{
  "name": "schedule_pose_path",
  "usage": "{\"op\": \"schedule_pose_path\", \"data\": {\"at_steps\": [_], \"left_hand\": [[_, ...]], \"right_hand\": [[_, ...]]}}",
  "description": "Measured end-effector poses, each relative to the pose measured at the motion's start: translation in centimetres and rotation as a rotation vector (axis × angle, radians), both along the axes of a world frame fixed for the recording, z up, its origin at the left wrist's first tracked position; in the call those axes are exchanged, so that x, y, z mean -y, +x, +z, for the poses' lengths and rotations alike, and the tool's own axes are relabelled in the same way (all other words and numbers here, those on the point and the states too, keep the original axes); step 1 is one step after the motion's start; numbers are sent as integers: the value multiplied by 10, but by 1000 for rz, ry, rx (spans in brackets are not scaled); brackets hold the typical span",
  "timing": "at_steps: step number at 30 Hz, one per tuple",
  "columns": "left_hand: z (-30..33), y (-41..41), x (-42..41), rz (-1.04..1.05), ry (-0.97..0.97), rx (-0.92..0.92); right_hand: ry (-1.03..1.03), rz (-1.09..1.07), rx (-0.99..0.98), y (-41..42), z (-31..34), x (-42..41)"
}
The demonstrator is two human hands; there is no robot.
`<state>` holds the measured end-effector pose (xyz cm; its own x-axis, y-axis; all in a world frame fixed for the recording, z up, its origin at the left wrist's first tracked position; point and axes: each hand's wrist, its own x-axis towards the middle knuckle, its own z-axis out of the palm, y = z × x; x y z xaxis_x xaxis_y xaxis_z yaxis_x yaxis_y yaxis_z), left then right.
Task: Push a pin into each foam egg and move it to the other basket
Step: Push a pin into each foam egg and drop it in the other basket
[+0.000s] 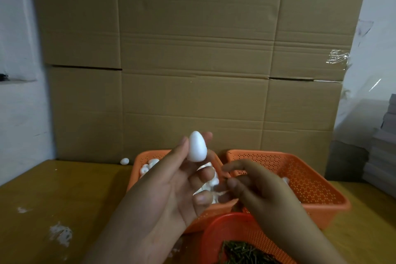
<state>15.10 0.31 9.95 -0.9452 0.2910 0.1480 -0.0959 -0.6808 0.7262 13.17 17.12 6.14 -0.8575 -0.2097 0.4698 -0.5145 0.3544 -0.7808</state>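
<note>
My left hand [171, 186] holds a white foam egg [196, 146] upright between thumb and fingertips, raised above the left orange basket [143, 157], which holds several more white eggs. My right hand [257, 188] hovers beside it over the gap between the baskets, fingers curled with thumb and forefinger pinched together; whether a pin sits between them is too blurred to tell. The right orange basket [304, 180] shows a white egg at its far side behind that hand. A small round orange basket [222, 233] at the near edge holds a heap of dark pins [242, 253].
A loose white egg [124, 161] lies on the wooden table [53, 195] left of the baskets. A large cardboard sheet [192, 60] stands upright behind them. Stacked grey boards [383, 152] rise at the right. White foam crumbs [61, 233] mark the table's left.
</note>
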Motion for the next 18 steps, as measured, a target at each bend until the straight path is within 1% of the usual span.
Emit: {"op": "schedule_pose_path", "data": {"at_steps": [3,9,11,15,18], "left_hand": [[-2,0,1,-4,43,35],[-8,-1,2,102,-14,-75],[-9,-1,2,130,-48,-116],[-10,0,3,138,-91,-189],[-10,1,1,123,-124,-239]], "right_hand": [[-185,-26,-97,5,6,2],[-438,-59,-302,29,16,17],[-408,-120,-400,34,16,21],[-194,-231,-582,36,18,23],[-102,-291,-651,34,17,24]]}}
